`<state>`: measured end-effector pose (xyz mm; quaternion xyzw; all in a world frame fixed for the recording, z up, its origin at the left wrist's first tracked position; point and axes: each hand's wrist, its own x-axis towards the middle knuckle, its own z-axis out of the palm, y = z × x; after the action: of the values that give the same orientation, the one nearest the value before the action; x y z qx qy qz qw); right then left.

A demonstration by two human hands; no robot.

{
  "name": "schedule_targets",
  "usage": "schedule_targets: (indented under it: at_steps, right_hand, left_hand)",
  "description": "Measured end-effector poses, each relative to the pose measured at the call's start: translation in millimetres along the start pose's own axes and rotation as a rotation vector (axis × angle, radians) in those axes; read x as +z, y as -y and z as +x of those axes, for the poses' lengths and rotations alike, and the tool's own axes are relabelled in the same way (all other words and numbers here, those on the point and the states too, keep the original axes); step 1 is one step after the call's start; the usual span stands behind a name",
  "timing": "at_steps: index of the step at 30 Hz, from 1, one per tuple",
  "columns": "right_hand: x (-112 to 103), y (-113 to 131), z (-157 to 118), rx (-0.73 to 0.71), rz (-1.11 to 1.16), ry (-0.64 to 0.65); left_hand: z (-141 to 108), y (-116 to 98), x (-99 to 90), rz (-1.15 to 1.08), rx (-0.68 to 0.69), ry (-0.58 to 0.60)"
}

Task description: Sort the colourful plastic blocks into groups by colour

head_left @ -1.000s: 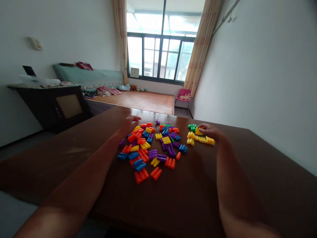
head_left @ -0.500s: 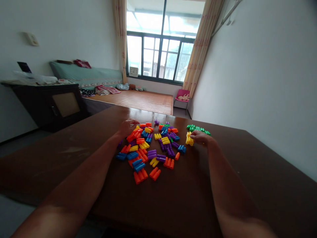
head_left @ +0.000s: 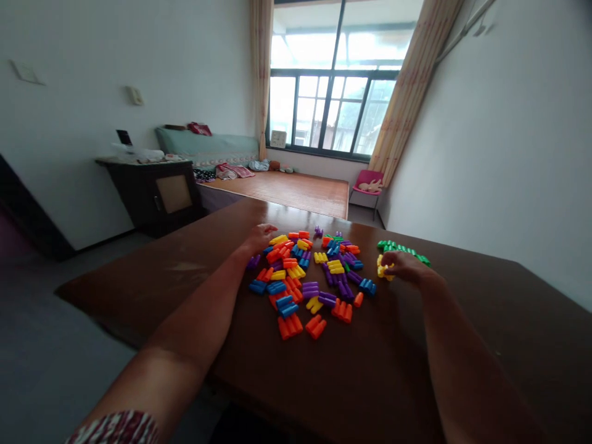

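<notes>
My right hand (head_left: 407, 266) is at the right of the pile, its fingers closed on a small cluster of yellow plastic building blocks (head_left: 380, 269) at the tabletop. Just behind it lies a row of joined green blocks (head_left: 401, 248). My left hand (head_left: 261, 235) rests at the pile's far left edge, fingers stretched out, holding nothing that I can see. Beside its fingertips is a yellow block (head_left: 279, 239). Between the hands spreads a loose pile of bullet-shaped blocks: orange (head_left: 290, 326), blue (head_left: 368, 287), purple (head_left: 310, 290) and yellow (head_left: 335, 266).
The pile lies on a dark brown table (head_left: 370, 370). Beyond its far edge are a bed (head_left: 300, 190), a pink chair (head_left: 367, 182) with a soft toy on it, and a dark cabinet (head_left: 152, 191) at the left. A window (head_left: 333, 105) stands behind.
The camera view has swung left, so everything appears farther right. My right hand stays at the yellow blocks. My left hand stays at the pile's left edge, slightly apart from the blocks.
</notes>
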<state>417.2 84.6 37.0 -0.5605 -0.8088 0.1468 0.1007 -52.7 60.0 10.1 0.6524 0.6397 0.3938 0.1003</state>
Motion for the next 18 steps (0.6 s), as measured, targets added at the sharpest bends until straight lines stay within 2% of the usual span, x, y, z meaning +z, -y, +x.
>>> schedule_targets:
  at_steps: [3,6,11,15,18]
  right_hand:
    - [-3.1,4.5,2.9,-0.046,-0.026,-0.077]
    - [-6.2,22.3,3.7,-0.129,-0.093,-0.162]
    - [0.6,58.3,3.9,-0.25,-0.162,-0.176]
    - [12.5,81.4,5.8,-0.364,-0.131,-0.207]
    - [20.6,103.6,5.3,-0.449,0.009,-0.282]
  left_hand:
    - [0.4,8.7,1.5,0.017,-0.059,0.068]
    - [2.1,14.1,11.1,0.002,-0.033,0.152]
    - [3.8,15.4,25.4,-0.041,0.011,0.196]
    - [2.4,1.9,21.9,-0.215,0.049,0.187]
    - [-0.7,-20.9,19.1,-0.522,0.047,0.256]
